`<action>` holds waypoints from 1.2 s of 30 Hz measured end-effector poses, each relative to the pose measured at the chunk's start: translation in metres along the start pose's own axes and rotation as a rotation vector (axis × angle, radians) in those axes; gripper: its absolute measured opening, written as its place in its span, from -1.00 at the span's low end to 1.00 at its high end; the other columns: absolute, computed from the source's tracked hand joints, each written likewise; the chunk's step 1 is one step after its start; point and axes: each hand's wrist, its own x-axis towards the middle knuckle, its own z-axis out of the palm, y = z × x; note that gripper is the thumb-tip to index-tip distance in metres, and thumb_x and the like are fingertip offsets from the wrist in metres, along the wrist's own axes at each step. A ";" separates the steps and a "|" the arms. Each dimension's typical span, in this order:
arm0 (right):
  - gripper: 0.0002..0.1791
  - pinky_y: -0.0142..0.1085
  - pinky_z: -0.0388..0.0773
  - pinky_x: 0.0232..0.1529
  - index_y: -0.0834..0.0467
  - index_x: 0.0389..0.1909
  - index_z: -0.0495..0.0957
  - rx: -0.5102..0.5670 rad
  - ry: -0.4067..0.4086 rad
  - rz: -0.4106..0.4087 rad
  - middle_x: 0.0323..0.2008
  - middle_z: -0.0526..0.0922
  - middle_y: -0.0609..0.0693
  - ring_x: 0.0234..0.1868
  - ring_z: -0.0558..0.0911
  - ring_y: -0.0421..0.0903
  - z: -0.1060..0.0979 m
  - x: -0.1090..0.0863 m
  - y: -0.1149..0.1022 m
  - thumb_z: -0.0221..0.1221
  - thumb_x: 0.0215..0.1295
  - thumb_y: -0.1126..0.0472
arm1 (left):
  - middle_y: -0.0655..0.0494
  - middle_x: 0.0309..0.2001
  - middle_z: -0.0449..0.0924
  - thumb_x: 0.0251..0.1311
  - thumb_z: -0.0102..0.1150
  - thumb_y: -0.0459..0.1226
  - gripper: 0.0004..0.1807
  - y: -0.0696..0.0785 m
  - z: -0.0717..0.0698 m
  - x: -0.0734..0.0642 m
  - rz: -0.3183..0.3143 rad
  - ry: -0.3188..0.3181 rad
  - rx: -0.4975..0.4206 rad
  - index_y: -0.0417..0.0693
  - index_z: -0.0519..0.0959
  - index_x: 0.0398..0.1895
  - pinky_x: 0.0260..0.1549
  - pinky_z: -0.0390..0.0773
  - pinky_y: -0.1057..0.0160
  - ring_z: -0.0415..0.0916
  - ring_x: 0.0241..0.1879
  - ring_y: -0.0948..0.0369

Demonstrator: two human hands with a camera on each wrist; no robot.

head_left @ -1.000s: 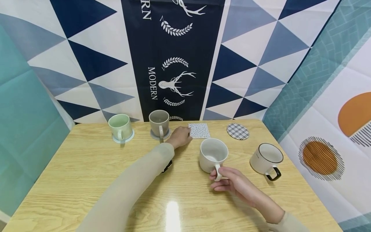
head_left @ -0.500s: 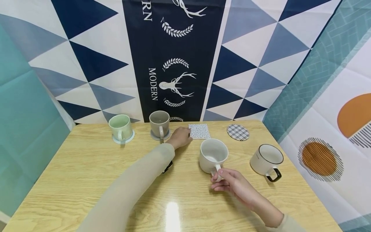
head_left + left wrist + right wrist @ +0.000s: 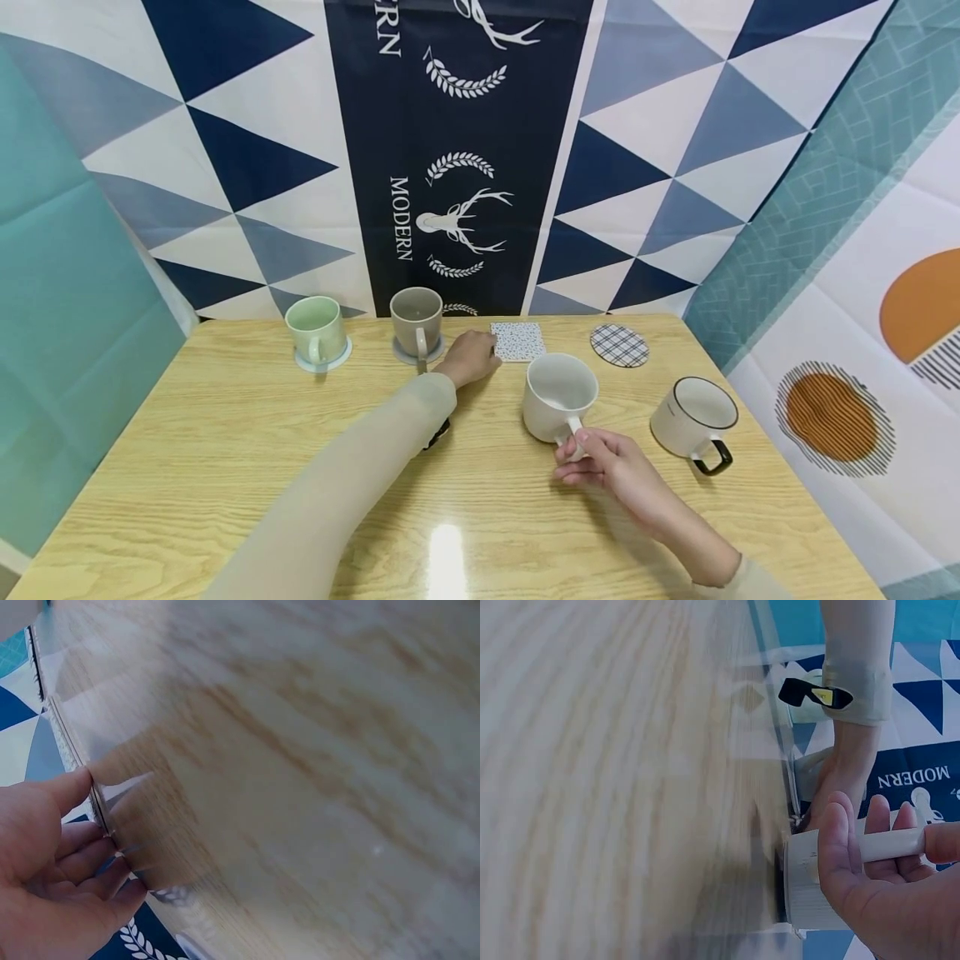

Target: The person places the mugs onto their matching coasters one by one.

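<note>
In the head view my right hand (image 3: 611, 471) pinches the handle of a plain white mug (image 3: 543, 421), upright in front of a square speckled coaster (image 3: 519, 342). The right wrist view shows the white mug's handle (image 3: 892, 844) between thumb and fingers. My left hand (image 3: 471, 357) is at the coaster's left side, thumb and fingertips at its edge. Seen in the left wrist view, the left hand (image 3: 64, 862) has its thumb and curled fingers at the coaster's thin edge (image 3: 71, 750), low against the table. A grey-brown mug (image 3: 415, 325) stands just left of it.
A green mug (image 3: 311, 329) sits on a round pale coaster (image 3: 341, 356) at the back left. On the right are a round plaid coaster (image 3: 619, 345) and a white mug with black rim and handle (image 3: 678, 425). Patterned cloth (image 3: 300, 208) backs the wooden table (image 3: 225, 475).
My right hand and the white mug have shifted slightly away from me, toward the square coaster. The left hand stays at the coaster's edge. The head view has moved a little.
</note>
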 end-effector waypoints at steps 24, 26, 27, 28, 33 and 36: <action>-0.56 -0.21 0.74 0.10 0.32 -0.13 0.52 0.008 0.054 -0.056 -0.03 0.64 0.18 0.02 0.78 0.07 -0.019 0.033 -0.022 -0.15 0.78 0.05 | -0.04 -0.04 0.73 0.51 0.24 -0.23 -0.75 -0.002 0.002 0.001 -0.010 0.016 0.000 -0.18 0.70 0.09 0.16 0.62 0.05 0.66 0.04 -0.01; -0.55 -0.21 0.74 0.10 0.32 -0.13 0.52 0.004 0.058 -0.060 -0.03 0.64 0.17 0.02 0.78 0.08 -0.020 0.038 -0.023 -0.15 0.78 0.05 | -0.05 -0.04 0.73 0.52 0.24 -0.23 -0.75 -0.001 0.002 0.002 -0.011 0.014 0.002 -0.18 0.70 0.09 0.16 0.62 0.04 0.66 0.04 -0.01; -0.55 -0.21 0.74 0.10 0.32 -0.13 0.52 0.002 0.061 -0.062 -0.03 0.64 0.16 0.02 0.78 0.07 -0.020 0.040 -0.023 -0.15 0.78 0.04 | -0.05 -0.04 0.73 0.52 0.24 -0.23 -0.75 -0.001 0.002 0.002 -0.013 0.013 0.002 -0.18 0.69 0.08 0.16 0.62 0.04 0.66 0.04 -0.01; -0.54 -0.22 0.74 0.09 0.33 -0.13 0.52 -0.004 0.060 -0.066 -0.03 0.65 0.15 0.01 0.79 0.06 -0.021 0.042 -0.024 -0.15 0.78 0.04 | -0.05 -0.04 0.73 0.52 0.24 -0.22 -0.75 -0.001 0.002 0.002 -0.015 0.011 0.002 -0.18 0.69 0.08 0.16 0.62 0.05 0.66 0.04 -0.01; -0.53 -0.23 0.75 0.08 0.33 -0.13 0.53 -0.012 0.066 -0.072 -0.04 0.66 0.15 -0.02 0.80 0.00 -0.024 0.055 -0.027 -0.14 0.78 0.03 | -0.05 -0.05 0.73 0.52 0.24 -0.22 -0.77 0.000 0.002 0.001 -0.022 0.005 0.001 -0.17 0.69 0.06 0.16 0.61 0.05 0.66 0.03 -0.01; -0.53 -0.22 0.75 0.07 0.34 -0.14 0.53 -0.014 0.074 -0.075 -0.05 0.66 0.15 -0.04 0.80 -0.02 -0.025 0.063 -0.029 -0.14 0.78 0.04 | -0.05 -0.03 0.73 0.52 0.24 -0.22 -0.75 0.000 0.002 0.001 -0.025 -0.001 0.003 -0.17 0.68 0.09 0.18 0.61 0.05 0.66 0.06 -0.01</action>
